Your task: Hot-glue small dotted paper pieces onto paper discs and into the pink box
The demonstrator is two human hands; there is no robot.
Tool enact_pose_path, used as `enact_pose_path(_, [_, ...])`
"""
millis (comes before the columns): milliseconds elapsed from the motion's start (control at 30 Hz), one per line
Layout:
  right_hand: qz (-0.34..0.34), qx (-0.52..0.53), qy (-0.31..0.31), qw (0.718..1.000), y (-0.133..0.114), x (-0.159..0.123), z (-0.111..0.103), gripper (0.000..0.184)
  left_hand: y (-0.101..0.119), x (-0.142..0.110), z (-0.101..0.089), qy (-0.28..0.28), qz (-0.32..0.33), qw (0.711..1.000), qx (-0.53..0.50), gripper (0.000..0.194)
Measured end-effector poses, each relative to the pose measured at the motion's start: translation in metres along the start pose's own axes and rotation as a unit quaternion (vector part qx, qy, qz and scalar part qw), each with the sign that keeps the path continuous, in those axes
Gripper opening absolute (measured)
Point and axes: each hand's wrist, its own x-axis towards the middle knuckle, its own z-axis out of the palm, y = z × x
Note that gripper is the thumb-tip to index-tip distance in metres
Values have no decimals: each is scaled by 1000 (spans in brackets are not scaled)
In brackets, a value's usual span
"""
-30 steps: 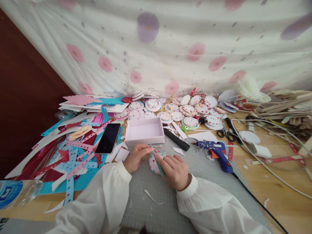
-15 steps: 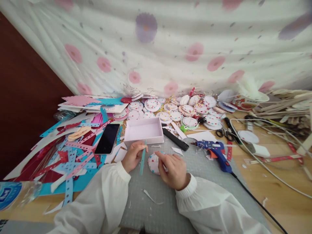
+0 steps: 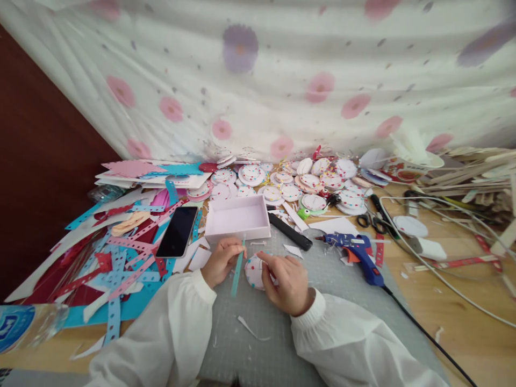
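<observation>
- no word, number or brand name can be read for certain.
- clear plastic bottle point(image 3: 50, 317), cut off by the left edge: a blue label point(image 3: 16, 324) with a white emblem, its lettering illegible.
- paper bowl point(image 3: 406, 173), at the back right: red print on its pale side, too small to make out.
- blue glue gun point(image 3: 365, 258): a small pale marking on the body, too blurred to read.
</observation>
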Motion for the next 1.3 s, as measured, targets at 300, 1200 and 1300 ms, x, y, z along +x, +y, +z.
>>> enact_pose_path(300, [25, 17, -2, 1000, -1, 1, -5, 21, -1, -4, 1, -22, -14, 1000, 1, 25])
enact_pose_path(1200, [216, -245, 85, 941, 70, -28, -83, 38, -7, -3, -5, -57, 32, 990, 129, 25])
enact_pose_path(1300, [269, -347, 88, 894, 91, -50, -95, 57, -6, -4, -3, -50, 65, 990, 119, 26])
